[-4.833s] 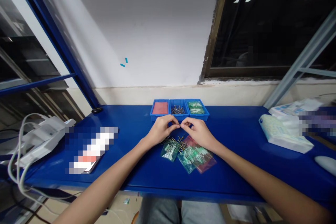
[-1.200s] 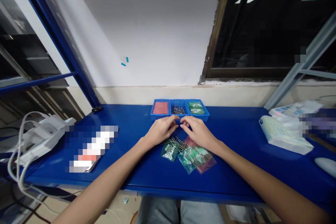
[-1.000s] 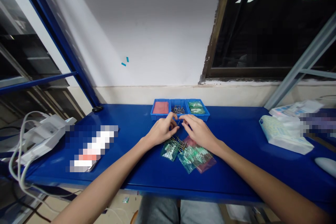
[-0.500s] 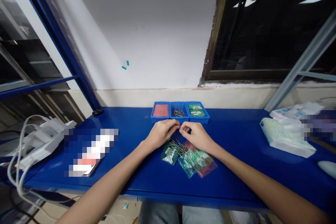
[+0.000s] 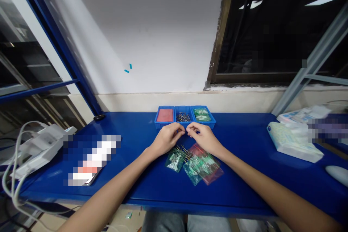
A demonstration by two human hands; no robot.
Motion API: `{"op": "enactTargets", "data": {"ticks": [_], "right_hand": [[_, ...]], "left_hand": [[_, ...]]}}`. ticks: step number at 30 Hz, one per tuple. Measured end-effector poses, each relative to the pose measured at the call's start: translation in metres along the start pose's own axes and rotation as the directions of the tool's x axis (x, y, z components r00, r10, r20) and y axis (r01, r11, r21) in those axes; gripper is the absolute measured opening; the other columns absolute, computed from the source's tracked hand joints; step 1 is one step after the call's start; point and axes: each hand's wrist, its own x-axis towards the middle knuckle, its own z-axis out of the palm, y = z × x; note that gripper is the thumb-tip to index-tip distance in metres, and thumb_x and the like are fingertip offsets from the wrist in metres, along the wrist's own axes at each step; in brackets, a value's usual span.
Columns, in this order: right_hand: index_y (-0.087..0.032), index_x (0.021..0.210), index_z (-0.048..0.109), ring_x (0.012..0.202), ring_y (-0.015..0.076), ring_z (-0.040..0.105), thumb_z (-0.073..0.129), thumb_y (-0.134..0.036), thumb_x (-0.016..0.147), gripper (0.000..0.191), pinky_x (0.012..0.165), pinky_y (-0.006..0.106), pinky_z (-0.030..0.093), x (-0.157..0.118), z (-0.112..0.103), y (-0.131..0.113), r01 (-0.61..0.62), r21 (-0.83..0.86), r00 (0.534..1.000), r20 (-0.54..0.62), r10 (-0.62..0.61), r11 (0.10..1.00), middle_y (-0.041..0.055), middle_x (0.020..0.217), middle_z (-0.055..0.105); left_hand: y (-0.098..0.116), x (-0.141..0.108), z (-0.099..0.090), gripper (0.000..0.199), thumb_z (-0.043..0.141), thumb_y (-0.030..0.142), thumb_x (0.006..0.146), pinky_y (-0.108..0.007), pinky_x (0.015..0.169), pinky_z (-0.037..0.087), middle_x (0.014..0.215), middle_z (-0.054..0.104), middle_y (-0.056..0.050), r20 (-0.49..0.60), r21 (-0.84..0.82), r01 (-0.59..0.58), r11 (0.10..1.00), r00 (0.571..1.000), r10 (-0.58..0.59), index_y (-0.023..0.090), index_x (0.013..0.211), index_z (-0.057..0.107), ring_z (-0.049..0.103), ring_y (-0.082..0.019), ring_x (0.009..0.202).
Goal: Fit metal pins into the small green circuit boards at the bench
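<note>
My left hand (image 5: 168,137) and my right hand (image 5: 202,137) face each other over the blue table, fingertips close together. The fingers of both are pinched; anything between them is too small to make out. Below them lie a green bag with white pieces (image 5: 175,159), a loose bunch of metal screws or pins (image 5: 185,152), and more green bags (image 5: 194,170) overlapping a red bag (image 5: 213,177). Just beyond my hands stand three joined blue bins: one with red bags (image 5: 165,115), one with metal pieces (image 5: 183,117), one with green bags (image 5: 201,114).
At the left are a white power strip with cables (image 5: 45,148) and a blurred-out flat object (image 5: 100,156). A tissue pack (image 5: 293,141) lies at the right, with a white rounded object (image 5: 338,174) near the edge. Blue and grey frame posts flank the table.
My fingertips have shifted slightly, and a small gap shows between the two hands. The whole view has moved a little; the bags and bins stay in place.
</note>
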Motion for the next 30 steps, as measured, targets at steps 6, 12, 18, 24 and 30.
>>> {"op": "enactTargets", "data": {"ticks": [6, 12, 18, 24, 30], "right_hand": [[-0.018, 0.087, 0.065, 0.075, 0.0154, 0.066, 0.057, -0.016, 0.090, 0.009, 0.070, 0.026, 0.047, -0.001, 0.004, 0.005, 0.036, -0.061, 0.996, 0.082, -0.031, 0.997, 0.0021, 0.081, 0.072], [-0.019, 0.080, 0.063, 0.070, 0.0144, 0.064, 0.060, -0.017, 0.089, 0.010, 0.067, 0.025, 0.044, -0.001, 0.003, 0.006, 0.044, -0.114, 0.998, 0.045, -0.039, 0.993, 0.0004, 0.074, 0.070], [-0.019, 0.081, 0.065, 0.068, 0.0134, 0.063, 0.059, -0.019, 0.091, 0.011, 0.065, 0.024, 0.044, -0.001, 0.000, 0.001, 0.058, -0.103, 0.998, 0.026, -0.056, 0.993, -0.0004, 0.073, 0.070], [-0.019, 0.078, 0.064, 0.066, 0.0151, 0.063, 0.053, -0.032, 0.096, 0.024, 0.065, 0.027, 0.047, 0.001, -0.002, 0.003, -0.001, -0.034, 1.000, 0.002, 0.001, 0.999, 0.0020, 0.071, 0.068], [-0.018, 0.085, 0.067, 0.075, 0.0162, 0.066, 0.059, -0.022, 0.088, 0.009, 0.070, 0.028, 0.049, 0.003, -0.001, 0.004, -0.042, 0.048, 0.993, 0.113, 0.036, 0.998, 0.0033, 0.080, 0.072]], "left_hand": [[0.005, 0.000, 0.003, 0.011, 0.050, 0.023, 0.099, -0.022, 0.062, 0.045, 0.080, 0.065, 0.000, 0.054, -0.191, 0.084, 0.978, 0.996, -0.075, 0.016, 0.098, 0.058, 0.056, -0.011, 0.065], [0.003, -0.001, 0.001, 0.017, 0.048, 0.023, 0.100, -0.032, 0.082, 0.050, 0.100, 0.067, -0.007, 0.008, 0.064, -0.083, 0.994, 0.997, 0.083, 0.017, 0.105, 0.064, 0.062, -0.018, 0.090], [-0.006, -0.001, -0.002, 0.016, 0.056, 0.027, 0.099, -0.031, 0.078, 0.051, 0.094, 0.071, -0.005, 0.047, 0.138, -0.080, 0.987, 0.996, 0.074, 0.018, 0.105, 0.068, 0.064, -0.018, 0.085], [-0.003, -0.001, 0.000, 0.021, 0.051, 0.021, 0.100, -0.034, 0.080, 0.049, 0.099, 0.069, -0.007, 0.045, 0.144, -0.079, 0.986, 0.996, 0.073, 0.017, 0.117, 0.062, 0.061, -0.020, 0.090], [0.006, 0.001, 0.002, 0.013, 0.057, 0.025, 0.097, -0.027, 0.069, 0.046, 0.081, 0.066, -0.002, -0.039, -0.044, 0.012, 0.999, 0.999, -0.013, 0.017, 0.105, 0.063, 0.059, -0.015, 0.073]]}}
